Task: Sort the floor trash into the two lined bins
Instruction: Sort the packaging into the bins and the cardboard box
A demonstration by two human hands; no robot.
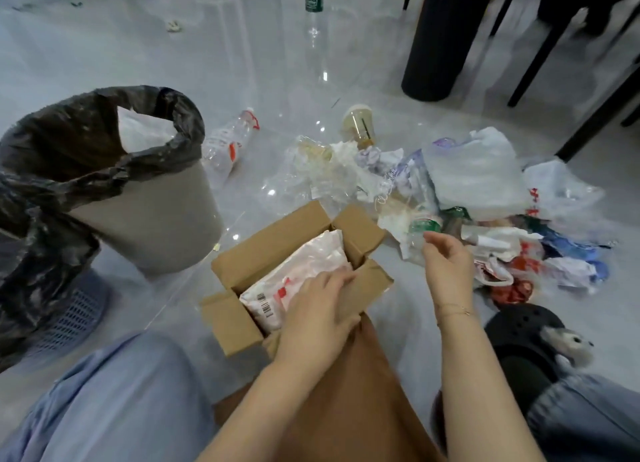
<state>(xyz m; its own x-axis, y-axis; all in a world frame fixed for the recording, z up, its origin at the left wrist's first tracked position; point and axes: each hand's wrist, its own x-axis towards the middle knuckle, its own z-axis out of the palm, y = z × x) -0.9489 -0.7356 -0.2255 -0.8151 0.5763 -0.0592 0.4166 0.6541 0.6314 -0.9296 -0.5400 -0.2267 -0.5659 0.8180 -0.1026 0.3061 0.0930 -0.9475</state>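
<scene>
A person's left hand (320,306) presses flat, fingers spread, on a white packet (304,271) inside an open box (277,233); the right hand (446,264) pinches a bottle (420,231) at two o'clock. The bin (145,216) stands at ten o'clock.
</scene>
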